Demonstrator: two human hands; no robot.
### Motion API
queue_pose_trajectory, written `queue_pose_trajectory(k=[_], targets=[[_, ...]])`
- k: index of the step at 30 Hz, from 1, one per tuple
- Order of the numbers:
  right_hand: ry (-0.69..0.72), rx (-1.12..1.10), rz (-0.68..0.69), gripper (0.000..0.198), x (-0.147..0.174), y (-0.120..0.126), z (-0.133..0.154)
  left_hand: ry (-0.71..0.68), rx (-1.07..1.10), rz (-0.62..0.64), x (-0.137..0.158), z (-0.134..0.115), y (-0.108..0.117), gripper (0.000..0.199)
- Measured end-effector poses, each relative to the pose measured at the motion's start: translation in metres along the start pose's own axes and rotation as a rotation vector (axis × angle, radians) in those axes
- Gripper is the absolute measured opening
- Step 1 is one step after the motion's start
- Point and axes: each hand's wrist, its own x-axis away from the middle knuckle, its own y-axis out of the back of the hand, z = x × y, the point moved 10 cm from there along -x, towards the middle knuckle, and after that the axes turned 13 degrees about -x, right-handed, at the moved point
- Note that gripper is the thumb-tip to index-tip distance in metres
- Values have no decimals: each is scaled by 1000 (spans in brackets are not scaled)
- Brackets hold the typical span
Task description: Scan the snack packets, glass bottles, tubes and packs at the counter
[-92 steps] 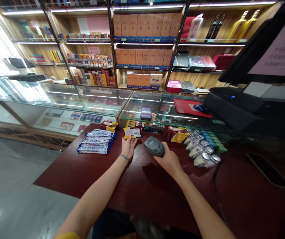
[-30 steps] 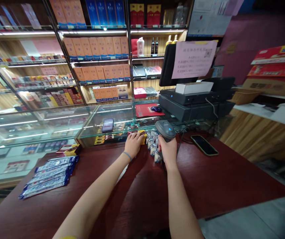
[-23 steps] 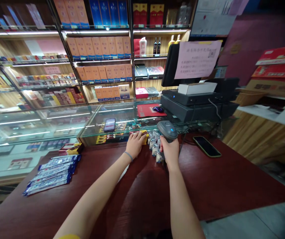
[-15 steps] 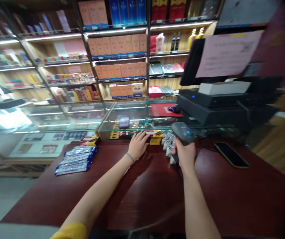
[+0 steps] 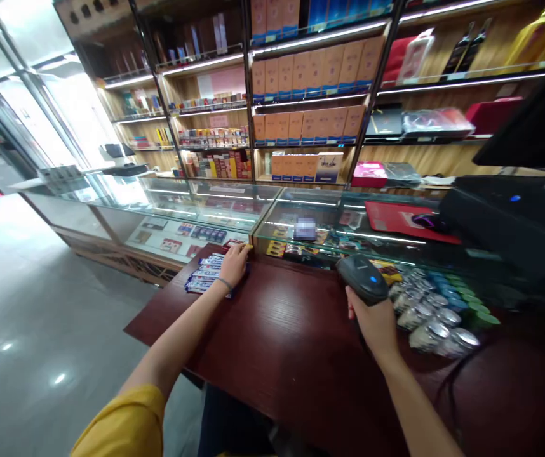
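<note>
My left hand is at the far end of the counter, its fingers curled on a small red-and-yellow packet; the fingertips are partly hidden. Under and beside its wrist lie several blue-and-white wrapped sticks in a row. A dark handheld barcode scanner with a blue light is gripped in my right hand, its head pointing away over the counter. Just behind the scanner are yellow packs. Several small clear jars with silver lids stand in rows to its right, partly blurred.
The dark red wooden counter meets a glass display case. Green-topped items stand beyond the jars. On the glass are a red mat and a mouse. A black cable crosses the right side.
My view has turned left. My left hand has moved left from the yellow packs by the scanner to the red-and-yellow packets. My right hand still holds the scanner.
</note>
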Motion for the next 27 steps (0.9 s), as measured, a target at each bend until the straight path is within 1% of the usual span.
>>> queue_pose_trajectory(k=[3,7,10,14,16,19,21,22,23,25,27], targets=[[-65,28,49,28,7,-26,-11,-27,-10,21,1,30,-3,46],[-40,55,78,42,14,-51,-18,-48,-28,105,-3,52,-19,55],[-25,72,137,49,18,-67,-23,-65,-61,187,-8,55,-35,61],[3,119,178,47,21,-77,-24,-95,-98,302,-11,49,-50,54],[5,131,177,48,20,-77,-25,-87,-109,330,-11,47,-51,48],[11,126,184,46,21,-77,-24,-33,-110,344,-11,51,-45,40],[15,126,188,43,21,-76,-22,6,-60,321,-11,52,-38,37],[19,125,189,42,22,-76,-20,22,-11,283,-11,51,-31,37],[23,125,184,41,23,-74,-18,49,51,222,-11,50,-23,37],[32,121,169,39,24,-72,-14,158,208,56,-9,48,-4,37],[45,121,150,37,27,-69,-9,344,404,-120,-1,46,9,32]])
